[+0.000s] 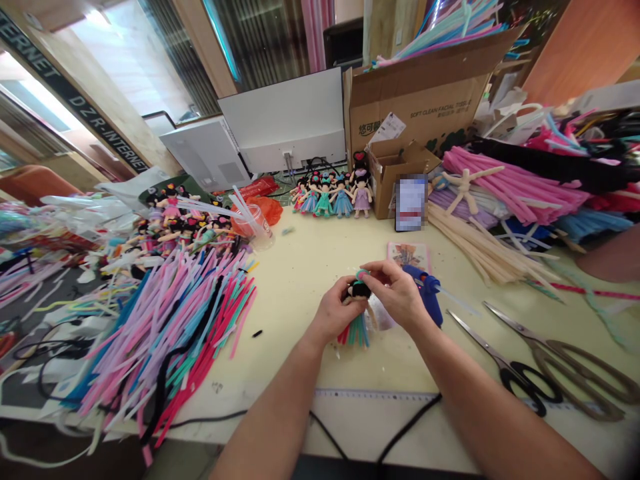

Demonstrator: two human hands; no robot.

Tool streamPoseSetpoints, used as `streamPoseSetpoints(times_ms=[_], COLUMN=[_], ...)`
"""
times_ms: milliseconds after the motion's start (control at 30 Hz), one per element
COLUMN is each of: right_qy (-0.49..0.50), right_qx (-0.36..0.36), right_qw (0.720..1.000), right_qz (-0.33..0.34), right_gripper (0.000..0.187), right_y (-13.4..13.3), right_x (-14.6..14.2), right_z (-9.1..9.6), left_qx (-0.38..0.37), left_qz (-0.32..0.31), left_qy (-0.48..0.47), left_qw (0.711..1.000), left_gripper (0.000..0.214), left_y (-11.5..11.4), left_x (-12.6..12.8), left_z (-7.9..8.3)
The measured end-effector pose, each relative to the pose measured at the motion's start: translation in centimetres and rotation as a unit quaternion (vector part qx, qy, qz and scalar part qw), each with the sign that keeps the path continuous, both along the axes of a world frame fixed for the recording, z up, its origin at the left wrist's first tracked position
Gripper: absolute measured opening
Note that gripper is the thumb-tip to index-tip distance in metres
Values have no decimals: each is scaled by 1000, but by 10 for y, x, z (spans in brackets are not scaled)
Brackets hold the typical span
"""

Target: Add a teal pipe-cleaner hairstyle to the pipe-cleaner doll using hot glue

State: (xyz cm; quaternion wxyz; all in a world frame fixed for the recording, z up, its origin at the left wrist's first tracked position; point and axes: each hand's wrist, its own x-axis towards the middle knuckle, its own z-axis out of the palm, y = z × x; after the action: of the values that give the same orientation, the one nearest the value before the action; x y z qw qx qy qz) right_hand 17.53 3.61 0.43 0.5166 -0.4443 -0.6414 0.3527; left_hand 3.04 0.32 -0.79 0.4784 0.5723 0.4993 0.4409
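A small doll of fuzzy pipe cleaners [357, 331] is between my hands over the middle of the table, with black hair and a skirt of red, green and blue strands. My left hand [336, 308] wraps its fingers round the doll's head from the left. With thumb and forefinger, my right hand [396, 291] pinches a green and pink hair piece [362, 275] on top of the head. My fingers hide much of the doll. Just beyond my right wrist lies a blue glue gun [425, 293], beside a small picture card [409, 255].
Two pairs of scissors [520, 363] lie at the right. Loose coloured pipe cleaners [165, 333] cover the left side. Finished dolls [323, 199] stand at the back near a cardboard box [383, 177] and a phone [411, 203]. A ruler [360, 395] runs along the front edge.
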Motion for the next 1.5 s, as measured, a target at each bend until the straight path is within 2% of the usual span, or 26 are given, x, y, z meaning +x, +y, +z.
streamPoseSetpoints(times_ms=[200, 500, 867, 1233, 1500], right_qy=[-47, -60, -8, -11, 36], right_qx=[19, 35, 13, 14, -19], right_qw=[999, 998, 1000, 1000, 998], right_qz=[-6, -11, 8, 3, 37], right_gripper=[18, 16, 22, 17, 27], right_y=[-1, -2, 2, 1, 4], right_x=[1, 1, 2, 0, 7], right_z=[2, 3, 1, 0, -1], left_qx=[11, 13, -19, -2, -6], left_qz=[-8, -2, 6, -1, 9], left_qy=[-9, 4, -15, -14, -19], left_qw=[1000, 1000, 1000, 1000, 1000], left_gripper=[40, 40, 42, 42, 41], left_y=[0, 0, 0, 1, 2], left_x=[0, 0, 0, -1, -2], left_z=[0, -1, 2, -1, -4])
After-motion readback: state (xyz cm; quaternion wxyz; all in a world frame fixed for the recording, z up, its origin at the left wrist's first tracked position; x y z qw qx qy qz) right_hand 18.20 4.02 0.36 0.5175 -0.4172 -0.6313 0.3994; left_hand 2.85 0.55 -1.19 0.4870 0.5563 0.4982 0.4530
